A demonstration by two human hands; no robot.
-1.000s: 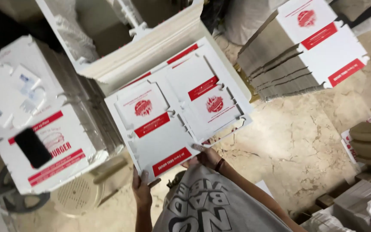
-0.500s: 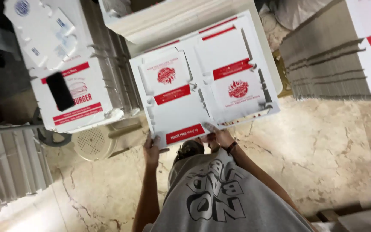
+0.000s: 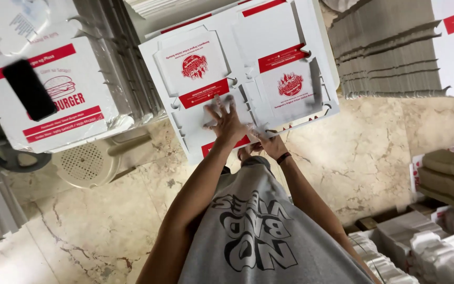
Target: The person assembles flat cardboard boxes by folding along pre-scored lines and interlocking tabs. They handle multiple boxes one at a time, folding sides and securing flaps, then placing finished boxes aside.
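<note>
The left hand (image 3: 226, 120) lies flat with fingers spread, pressing on the white and red die-cut box blank (image 3: 237, 68), which rests over a stack of flat blanks above the marble floor (image 3: 353, 163); the right hand (image 3: 271, 144) pinches the blank's near edge, its grip pressed together; a black phone (image 3: 29, 89) sits on a folded burger box (image 3: 53, 94) to the left.

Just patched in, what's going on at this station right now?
A person in a grey shirt is working on a flat white-and-red die-cut carton sheet. The left hand lies spread on its near panel; the right hand grips its near edge. A black phone rests on a printed box to the left. Stacks of flat cartons stand to the right.
</note>
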